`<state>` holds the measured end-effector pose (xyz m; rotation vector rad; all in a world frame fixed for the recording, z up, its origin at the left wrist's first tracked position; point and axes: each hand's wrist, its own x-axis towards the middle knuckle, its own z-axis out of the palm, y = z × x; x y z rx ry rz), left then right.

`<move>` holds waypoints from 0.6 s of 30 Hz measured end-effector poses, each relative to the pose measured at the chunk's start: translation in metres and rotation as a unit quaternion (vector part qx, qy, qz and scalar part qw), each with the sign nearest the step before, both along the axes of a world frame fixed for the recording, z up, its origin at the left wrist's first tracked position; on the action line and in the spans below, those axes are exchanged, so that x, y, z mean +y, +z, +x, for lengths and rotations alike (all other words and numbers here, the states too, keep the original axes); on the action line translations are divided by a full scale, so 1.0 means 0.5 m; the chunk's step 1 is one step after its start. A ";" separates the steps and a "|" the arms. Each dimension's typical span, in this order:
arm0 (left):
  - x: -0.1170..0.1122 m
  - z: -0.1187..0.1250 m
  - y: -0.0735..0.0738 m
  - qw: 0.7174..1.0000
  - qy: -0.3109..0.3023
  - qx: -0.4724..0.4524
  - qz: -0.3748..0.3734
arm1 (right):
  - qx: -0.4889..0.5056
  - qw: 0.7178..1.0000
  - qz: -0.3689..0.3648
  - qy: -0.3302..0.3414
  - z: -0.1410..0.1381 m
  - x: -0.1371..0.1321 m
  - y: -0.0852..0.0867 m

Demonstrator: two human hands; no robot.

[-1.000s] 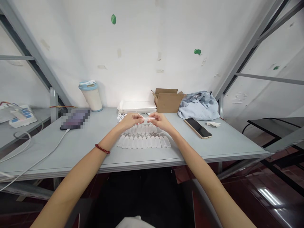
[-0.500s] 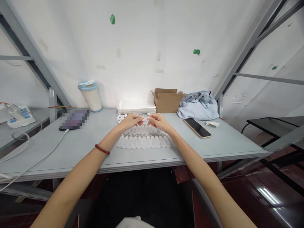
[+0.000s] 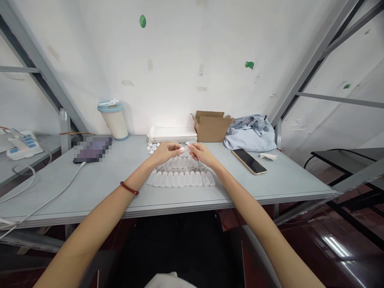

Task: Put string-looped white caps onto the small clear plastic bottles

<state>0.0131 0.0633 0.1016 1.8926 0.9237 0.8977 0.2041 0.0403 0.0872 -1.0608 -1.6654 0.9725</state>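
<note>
My left hand [image 3: 168, 153] and my right hand [image 3: 200, 153] meet fingertip to fingertip above the table's middle. Both are closed in a pinch. A small white piece shows between them, too small to name, and which fingers bear it is unclear. Below lies a row of whitish, translucent oblong pieces [image 3: 181, 179], side by side with thin white cords at their tops. Behind it a second row [image 3: 179, 163] is partly covered by my hands. Several small white round pieces [image 3: 153, 148] lie just left of my left hand.
Along the wall stand a stack of white trays [image 3: 172, 134], an open cardboard box [image 3: 211, 128], a bundled light-blue cloth [image 3: 252, 134] and a lidded cup [image 3: 114, 122]. A phone [image 3: 249, 161] and crumpled tissue [image 3: 268, 156] lie right; a cabled, blurred device [image 3: 93, 149] lies left.
My fingertips have come slightly closer together, and the left thumb and fingers have shifted a little to the right. The rows on the table have stayed put.
</note>
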 end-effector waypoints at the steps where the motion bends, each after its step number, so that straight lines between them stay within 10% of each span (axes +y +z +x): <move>1: -0.001 0.001 0.000 1.000 -0.003 0.005 -0.003 | 0.002 1.000 0.000 -0.001 0.001 0.000 0.000; 18: -0.004 0.009 0.010 0.991 0.026 -0.063 -0.116 | -0.024 0.998 0.061 -0.016 0.009 0.006 -0.004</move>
